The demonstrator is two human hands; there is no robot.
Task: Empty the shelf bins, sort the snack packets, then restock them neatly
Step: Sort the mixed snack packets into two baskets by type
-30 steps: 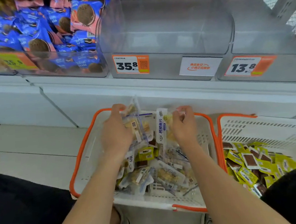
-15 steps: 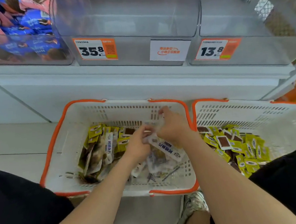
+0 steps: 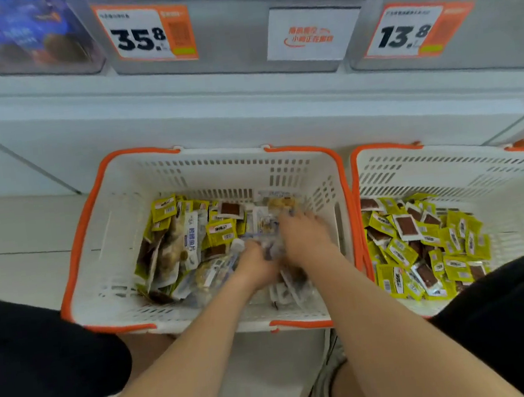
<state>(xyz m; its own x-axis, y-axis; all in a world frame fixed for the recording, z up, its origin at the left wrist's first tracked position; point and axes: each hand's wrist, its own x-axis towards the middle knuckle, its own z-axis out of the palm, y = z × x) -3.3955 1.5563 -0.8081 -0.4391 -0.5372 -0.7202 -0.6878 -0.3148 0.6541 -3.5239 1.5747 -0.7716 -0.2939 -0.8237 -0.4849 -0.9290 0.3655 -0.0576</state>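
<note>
Down on pale tiled floor [image 3: 14, 224], beneath clear plastic shelf bins [image 3: 230, 33]: white slotted plastic basket with orange rim [image 3: 120, 213], holding mixed yellow and clear snack packets [image 3: 193, 234]. Left hand [image 3: 256, 265] curled round some packets; right hand [image 3: 305, 237] on pile, grip impossible to tell.

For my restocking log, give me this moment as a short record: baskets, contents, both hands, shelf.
left basket: white with orange rim, holds mixed packets, yellow and clear
right basket: beside it, holds yellow packets
left hand: in the left basket among the packets, grip blurred
right hand: same basket, fingers spread on the packets
shelf: price tags 35.8 and 13.8; blue packets in the far-left bin
</note>
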